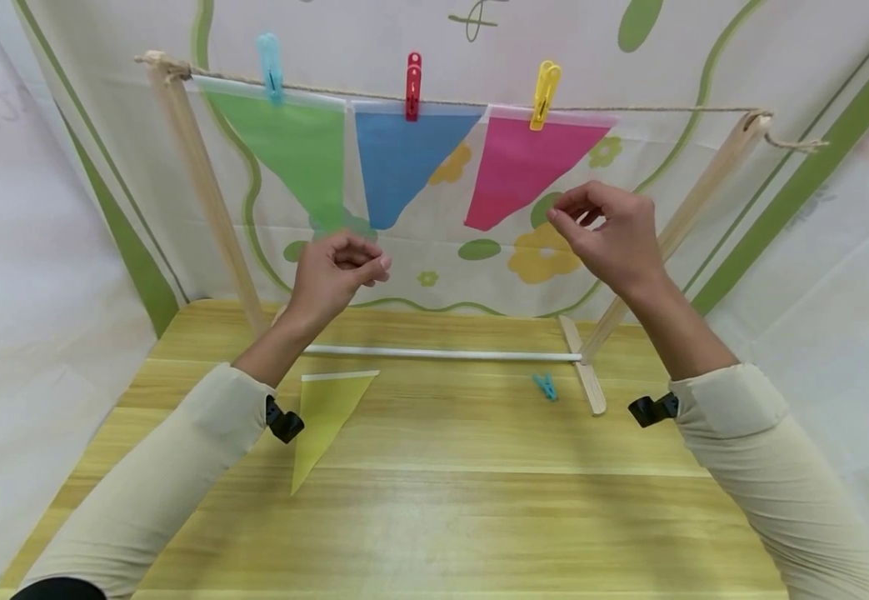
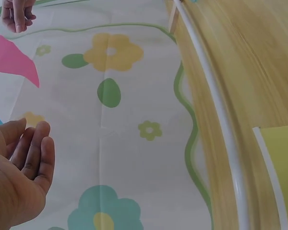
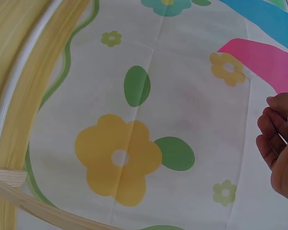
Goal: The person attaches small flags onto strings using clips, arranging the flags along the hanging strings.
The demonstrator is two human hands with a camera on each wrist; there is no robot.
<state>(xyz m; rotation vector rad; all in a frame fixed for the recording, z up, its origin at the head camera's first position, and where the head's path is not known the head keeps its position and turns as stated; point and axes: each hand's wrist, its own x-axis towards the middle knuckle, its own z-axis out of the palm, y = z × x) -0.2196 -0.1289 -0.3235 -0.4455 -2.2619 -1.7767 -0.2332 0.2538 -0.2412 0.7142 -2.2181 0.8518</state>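
Three pennants hang from a twine line (image 1: 659,108): a green one (image 1: 292,142) under a light blue clothespin (image 1: 271,67), a blue one (image 1: 407,150) under a red clothespin (image 1: 413,86), a pink one (image 1: 531,154) under a yellow clothespin (image 1: 545,94). My left hand (image 1: 338,275) hovers just below the green and blue pennants, fingers loosely bent, nothing in them. To the right, beneath the pink pennant's right side, my right hand (image 1: 612,233) is raised with relaxed, curved fingers and holds nothing; the right wrist view shows its fingertips (image 3: 266,122) close to the pink pennant.
A yellow pennant (image 1: 325,417) with a white top strip lies on the wooden table (image 1: 464,517). Near the right post's foot (image 1: 590,387) lies a small blue clothespin (image 1: 546,386). Wooden posts (image 1: 209,200) carry the twine, and a white rod (image 1: 441,354) runs low between them before a flowered cloth.
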